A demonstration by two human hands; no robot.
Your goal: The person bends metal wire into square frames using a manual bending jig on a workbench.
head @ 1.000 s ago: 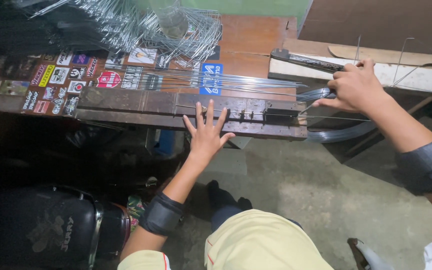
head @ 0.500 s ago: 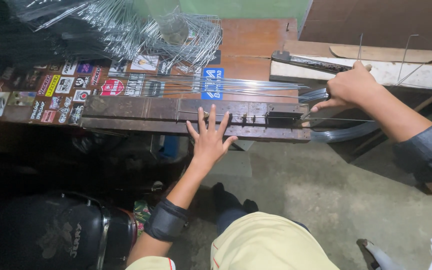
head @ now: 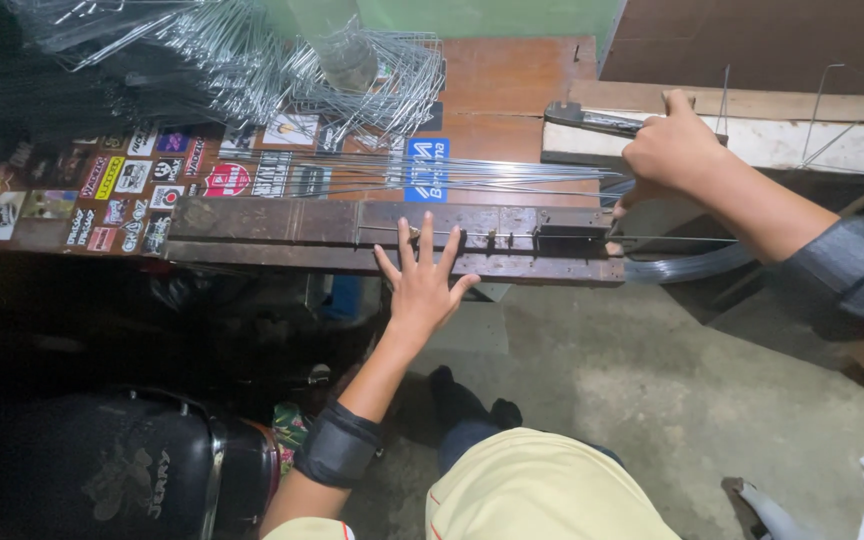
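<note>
left hand (head: 420, 285) lay flat, fingers spread, on the wooden jig (head: 392, 238); right hand (head: 674, 150) closed around the lever handle (head: 592, 118); wire (head: 672, 239) loaded, not yet bent.

Brown wooden bench (head: 512, 90), silver wires (head: 282, 60), multicoloured stickers (head: 132, 185), black wristbands (head: 340, 445).

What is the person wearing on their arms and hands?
Both hands are bare: no gloves on the left hand or the right hand. Each arm has a dark grey band wrapped round it below the elbow, the right one wider and smooth. The forearms are otherwise uncovered.
</note>
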